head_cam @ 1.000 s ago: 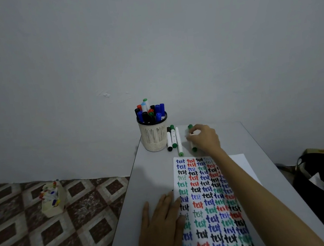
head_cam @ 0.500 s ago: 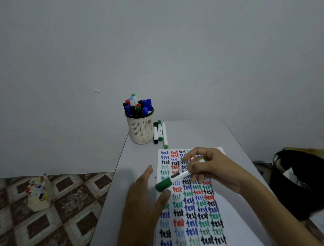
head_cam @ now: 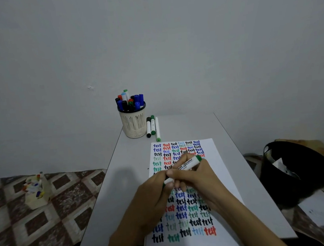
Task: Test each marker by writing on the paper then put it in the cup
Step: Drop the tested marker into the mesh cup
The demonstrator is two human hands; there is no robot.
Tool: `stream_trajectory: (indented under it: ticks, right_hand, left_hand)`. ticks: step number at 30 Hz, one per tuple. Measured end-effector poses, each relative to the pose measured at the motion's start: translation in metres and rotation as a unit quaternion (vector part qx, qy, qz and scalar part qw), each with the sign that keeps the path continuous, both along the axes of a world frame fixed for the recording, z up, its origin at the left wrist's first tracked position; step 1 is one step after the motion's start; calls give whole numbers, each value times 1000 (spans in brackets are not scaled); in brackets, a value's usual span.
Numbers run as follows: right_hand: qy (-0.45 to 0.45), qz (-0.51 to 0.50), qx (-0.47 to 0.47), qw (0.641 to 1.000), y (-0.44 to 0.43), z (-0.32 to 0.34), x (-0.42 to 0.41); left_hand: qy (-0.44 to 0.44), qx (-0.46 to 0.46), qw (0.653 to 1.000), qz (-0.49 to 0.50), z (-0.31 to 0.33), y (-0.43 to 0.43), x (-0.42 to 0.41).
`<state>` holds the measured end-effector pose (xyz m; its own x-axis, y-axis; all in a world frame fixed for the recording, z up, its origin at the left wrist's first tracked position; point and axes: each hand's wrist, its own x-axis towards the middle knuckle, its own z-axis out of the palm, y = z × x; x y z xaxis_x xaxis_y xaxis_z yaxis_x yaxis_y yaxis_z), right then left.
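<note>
A white marker with green ends [head_cam: 186, 164] is held above the paper [head_cam: 213, 157], which is covered in rows of the word "test" in several colours. My right hand [head_cam: 196, 178] grips the marker's barrel. My left hand [head_cam: 154, 200] closes on the marker's near end, where the cap is hidden by the fingers. A cream mesh cup [head_cam: 133, 123] at the table's far left corner holds several markers. Three more markers [head_cam: 152, 127] lie side by side just right of the cup.
The grey table [head_cam: 121, 165] stands against a plain wall. A small box of markers [head_cam: 36, 190] sits on the patterned floor to the left. A black bin [head_cam: 294, 172] with paper in it stands to the right.
My right hand picked a green marker from beside the cup and brought it back over the paper. My left hand rose from the paper's edge and closed on the marker's near end.
</note>
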<state>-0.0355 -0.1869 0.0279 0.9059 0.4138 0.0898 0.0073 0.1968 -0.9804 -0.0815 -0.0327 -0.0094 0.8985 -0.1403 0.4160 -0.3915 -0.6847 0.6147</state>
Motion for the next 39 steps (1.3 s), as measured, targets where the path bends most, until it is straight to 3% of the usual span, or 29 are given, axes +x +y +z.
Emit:
stream_trajectory:
  ticks: [13,21,27,31,37,39]
  right_hand:
    - [41,7,47,998,-14,-4,5]
    - [10,33,52,998,-24,2,15]
    - [83,-107,184,974,-44,2,47]
    - [86,-120,122,982,-48,-11,55]
    - [77,-153,116,978,-47,-20,58]
    - [52,-192,76,977,-47,-18,61]
  left_hand:
    - [-50,17,997,-65,-1,-9,21]
    - [-71,42,996,-41,7,-3,27]
    - [-65,131,988,42,1,13,29]
    - [-10,205,977,62,-23,23,29]
    - [31,185,976,110,-34,24,33]
    - [27,170,978,119,-34,26,34]
